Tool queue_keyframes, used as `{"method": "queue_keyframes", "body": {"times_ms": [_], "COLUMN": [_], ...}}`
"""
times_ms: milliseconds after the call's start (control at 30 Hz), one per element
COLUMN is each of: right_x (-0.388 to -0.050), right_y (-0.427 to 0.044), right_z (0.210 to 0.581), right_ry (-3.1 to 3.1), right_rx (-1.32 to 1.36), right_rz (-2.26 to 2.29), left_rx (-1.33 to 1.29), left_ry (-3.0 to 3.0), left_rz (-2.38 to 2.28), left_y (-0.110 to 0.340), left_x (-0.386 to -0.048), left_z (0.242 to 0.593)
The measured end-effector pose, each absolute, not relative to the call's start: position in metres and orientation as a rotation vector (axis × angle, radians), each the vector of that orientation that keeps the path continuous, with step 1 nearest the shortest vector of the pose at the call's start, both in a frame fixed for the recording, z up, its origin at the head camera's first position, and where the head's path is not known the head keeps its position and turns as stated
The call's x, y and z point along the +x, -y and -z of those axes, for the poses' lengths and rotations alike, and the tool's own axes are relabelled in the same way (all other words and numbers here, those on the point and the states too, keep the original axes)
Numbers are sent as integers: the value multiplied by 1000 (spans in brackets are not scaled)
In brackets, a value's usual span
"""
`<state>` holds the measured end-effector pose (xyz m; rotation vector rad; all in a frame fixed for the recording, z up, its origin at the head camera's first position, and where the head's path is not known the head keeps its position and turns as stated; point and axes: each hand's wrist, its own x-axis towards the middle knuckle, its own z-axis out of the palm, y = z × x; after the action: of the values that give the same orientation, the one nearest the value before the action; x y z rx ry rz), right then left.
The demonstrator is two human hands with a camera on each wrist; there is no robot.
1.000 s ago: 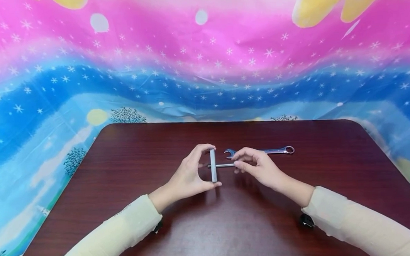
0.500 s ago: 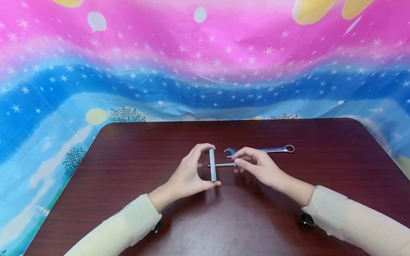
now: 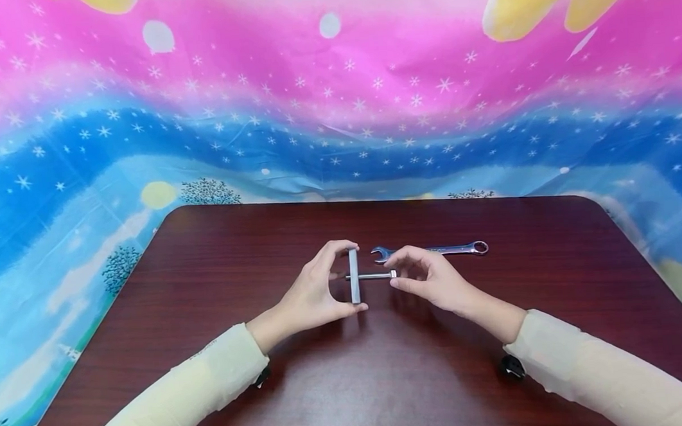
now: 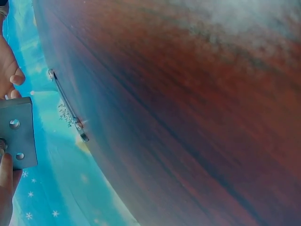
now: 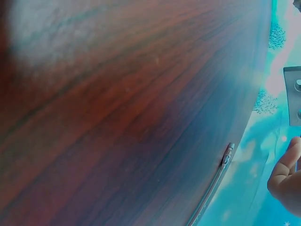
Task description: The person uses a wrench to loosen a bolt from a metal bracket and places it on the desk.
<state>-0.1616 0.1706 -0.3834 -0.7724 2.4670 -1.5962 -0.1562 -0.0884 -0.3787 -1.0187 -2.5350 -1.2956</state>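
In the head view my left hand [image 3: 312, 292] holds a grey metal plate [image 3: 355, 293] on edge, thumb below and fingertips at the top. A long bolt [image 3: 373, 276] runs crosswise through the plate, its tip poking out on the left side and its head on the right. At that head is my right hand [image 3: 431, 278], thumb under it and curled fingers behind, pinching lightly. Round holes show in the plate [image 4: 23, 139] in the left wrist view, where a fingertip lies by the bolt's threaded end. The right wrist view catches only the plate's edge [image 5: 292, 103].
A combination wrench [image 3: 464, 249] lies on the dark wooden table [image 3: 350, 380] behind my right hand, its open end to the left. Past the table's far edge hangs a pink and blue printed cloth [image 3: 289, 113].
My right thumb has slid down off the front of the bolt head, so the head now shows. The left hand and the plate stay nearly still.
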Motion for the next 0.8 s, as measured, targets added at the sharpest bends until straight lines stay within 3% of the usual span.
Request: {"method": "queue_keyframes", "body": {"times_ms": [367,800], "right_x": [-162,-161], "right_y": [-168,-167], "right_z": [382,383], "right_ry": [-2303,-2405], "right_rx": [-627,-710], "right_rz": [1656,1604], "left_rx": [-1026,-1022], "left_ry": [2527,2522], "left_rz": [1285,1277], "left_y": [88,89], "left_x": [-157,-157], "left_z": [381,382]}}
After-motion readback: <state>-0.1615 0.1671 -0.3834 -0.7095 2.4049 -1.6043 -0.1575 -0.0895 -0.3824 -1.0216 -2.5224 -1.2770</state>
